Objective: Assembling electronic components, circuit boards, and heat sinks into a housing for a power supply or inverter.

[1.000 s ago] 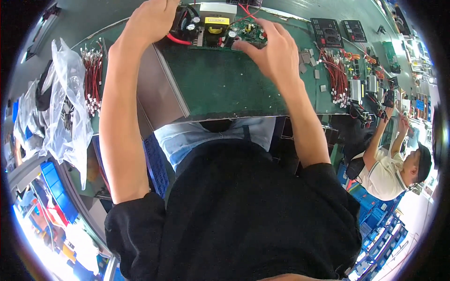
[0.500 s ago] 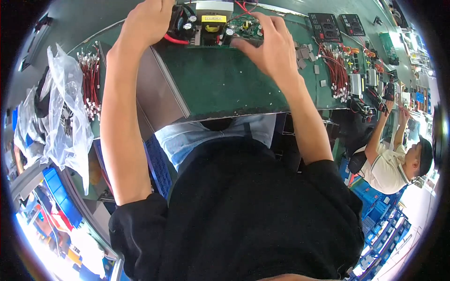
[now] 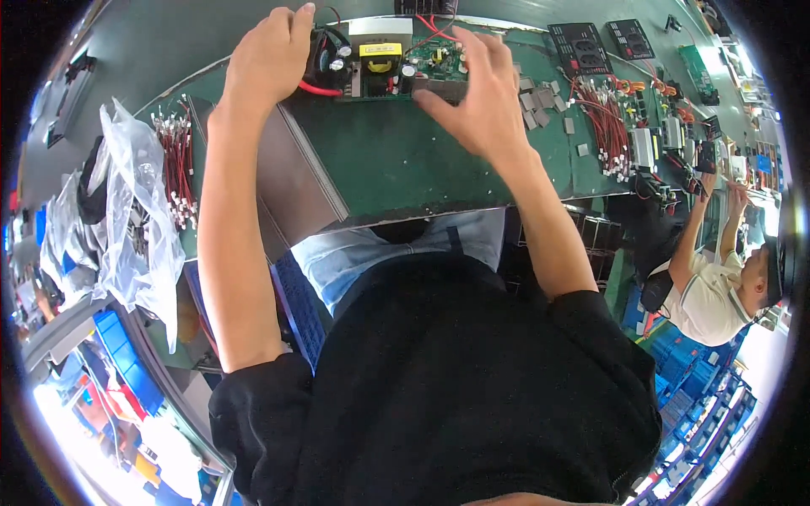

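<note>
A populated green circuit board lies on the green worktop, with a yellow-topped transformer, a silvery heat sink, capacitors and a black fan at its left end. My left hand is curled beside the fan, near a thick red wire. What its fingers hold is hidden. At the board's right end, my right hand grips it, thumb on the near edge beside a grey strip and fingers on the far side. Thin red wires run from the board toward a black panel.
Small grey pads, bundled red wires and black socket panels lie to the right. A brown-grey sheet overhangs the near edge. Clear plastic bags hang left, by more wires. A co-worker works far right.
The whole view has shifted slightly, bringing more of the black panel into sight at the top. Both hands stay at the two ends of the board.
</note>
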`<state>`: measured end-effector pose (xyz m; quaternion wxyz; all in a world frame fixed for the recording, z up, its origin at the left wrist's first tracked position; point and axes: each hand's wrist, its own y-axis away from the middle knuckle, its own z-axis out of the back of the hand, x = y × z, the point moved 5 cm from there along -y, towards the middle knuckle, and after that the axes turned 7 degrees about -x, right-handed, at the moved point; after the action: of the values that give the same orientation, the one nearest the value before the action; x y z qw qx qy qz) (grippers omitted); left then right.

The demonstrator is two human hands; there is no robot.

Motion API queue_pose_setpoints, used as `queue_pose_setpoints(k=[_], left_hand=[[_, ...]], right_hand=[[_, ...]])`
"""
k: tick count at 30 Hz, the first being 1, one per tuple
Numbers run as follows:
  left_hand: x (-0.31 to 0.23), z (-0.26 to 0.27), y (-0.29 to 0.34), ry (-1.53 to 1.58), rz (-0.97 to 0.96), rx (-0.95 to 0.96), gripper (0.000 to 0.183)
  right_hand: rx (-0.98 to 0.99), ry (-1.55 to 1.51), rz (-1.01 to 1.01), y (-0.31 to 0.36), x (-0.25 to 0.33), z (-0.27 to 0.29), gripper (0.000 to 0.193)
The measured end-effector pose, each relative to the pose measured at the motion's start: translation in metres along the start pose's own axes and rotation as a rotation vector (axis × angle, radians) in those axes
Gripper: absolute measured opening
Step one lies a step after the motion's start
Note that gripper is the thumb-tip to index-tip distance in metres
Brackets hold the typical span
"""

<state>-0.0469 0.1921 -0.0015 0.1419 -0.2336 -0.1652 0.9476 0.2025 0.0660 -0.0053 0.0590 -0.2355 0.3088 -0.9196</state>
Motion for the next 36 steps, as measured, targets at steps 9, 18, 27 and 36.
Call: queue_pose_setpoints(k=[9, 18, 27, 36], left_hand=[[-0.041, 0.029, -0.020, -0.023, 0.047, 0.216, 0.050], [-0.045, 0.025, 0.008, 0.137, 0.462, 0.344, 0.040], [-0.110, 0.049, 0.101, 0.332, 0.358, 0.339, 0.039], [-0.178, 0.052, 0.179, 0.607, -0.024, 0.451, 0.030]], right_hand=[[0.371, -1.163, -0.916, 0.100, 0.025, 0.028, 0.027], [0.544, -1.924, -1.248, 0.111, 0.115, 0.015, 0.070], [-0.040, -1.814, -1.499, 0.115, 0.121, 0.031, 0.042], [-0.597, -1.314, -1.219, 0.195, 0.081, 0.089, 0.050]])
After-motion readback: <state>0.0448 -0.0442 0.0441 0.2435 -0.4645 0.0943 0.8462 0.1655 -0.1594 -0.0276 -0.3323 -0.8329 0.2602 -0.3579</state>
